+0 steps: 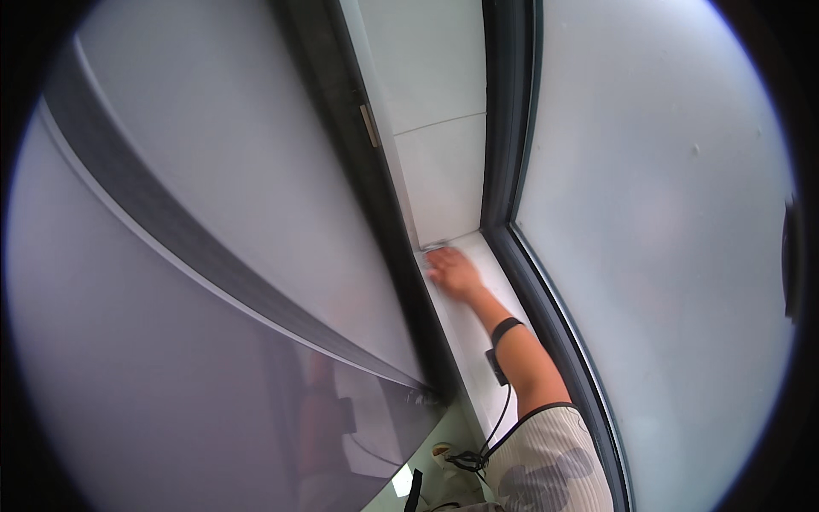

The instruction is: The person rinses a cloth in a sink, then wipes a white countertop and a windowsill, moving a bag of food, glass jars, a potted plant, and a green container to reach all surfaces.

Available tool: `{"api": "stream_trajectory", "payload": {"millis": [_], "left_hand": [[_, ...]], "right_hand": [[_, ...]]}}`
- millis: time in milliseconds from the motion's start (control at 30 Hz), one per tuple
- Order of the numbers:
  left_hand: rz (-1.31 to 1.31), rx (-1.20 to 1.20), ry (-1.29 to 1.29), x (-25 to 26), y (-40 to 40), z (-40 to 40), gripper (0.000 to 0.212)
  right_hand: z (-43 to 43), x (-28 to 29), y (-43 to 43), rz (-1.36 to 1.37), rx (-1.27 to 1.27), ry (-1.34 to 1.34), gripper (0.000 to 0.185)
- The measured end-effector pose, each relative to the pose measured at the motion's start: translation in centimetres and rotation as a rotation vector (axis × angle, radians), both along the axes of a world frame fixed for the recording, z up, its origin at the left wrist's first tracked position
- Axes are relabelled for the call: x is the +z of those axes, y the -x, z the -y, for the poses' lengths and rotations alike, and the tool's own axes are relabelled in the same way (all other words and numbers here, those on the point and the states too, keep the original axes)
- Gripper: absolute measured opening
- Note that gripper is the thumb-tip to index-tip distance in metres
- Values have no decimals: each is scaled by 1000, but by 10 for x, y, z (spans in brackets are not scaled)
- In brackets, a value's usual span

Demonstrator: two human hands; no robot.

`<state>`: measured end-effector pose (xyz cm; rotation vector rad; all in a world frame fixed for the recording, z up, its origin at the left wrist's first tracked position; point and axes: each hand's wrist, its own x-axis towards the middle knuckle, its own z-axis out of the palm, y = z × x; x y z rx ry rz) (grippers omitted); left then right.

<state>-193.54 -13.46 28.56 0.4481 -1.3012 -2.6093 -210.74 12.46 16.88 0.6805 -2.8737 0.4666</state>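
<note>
My right hand (452,272) reaches from the lower right to the white sill (473,256), near the corner where the white wall panel begins. Motion blurs its fingers. Under and ahead of the fingertips is a small, thin, greyish-white piece, possibly a cloth (435,247), pressed against the surface; its shape is mostly hidden. A black strap (507,329) circles the forearm, with a small black device (495,366) and a cable on it. My left hand is out of view.
A dark window frame (512,237) with frosted glass (652,224) runs along the right. A large glossy grey panel (192,358) with a dark band fills the left and reflects the arm. Low down are a shoe (441,453) and a coiled black cable (468,459).
</note>
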Motion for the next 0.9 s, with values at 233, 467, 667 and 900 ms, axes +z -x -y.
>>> {"api": "stream_trajectory", "payload": {"millis": [233, 467, 667, 900], "left_hand": [[5, 21, 2, -4, 10, -16, 13], [-26, 104, 22, 7, 10, -3, 11], [-23, 117, 48, 12, 5, 6, 10], [2, 85, 59, 7, -3, -12, 9]], "right_hand": [[32, -12, -12, -33, -198, 193, 56], [11, -18, -9, -137, -132, 241, 51], [26, -6, -13, -67, -158, 65, 55], [20, 11, -21, -23, 1, -26, 57]]}}
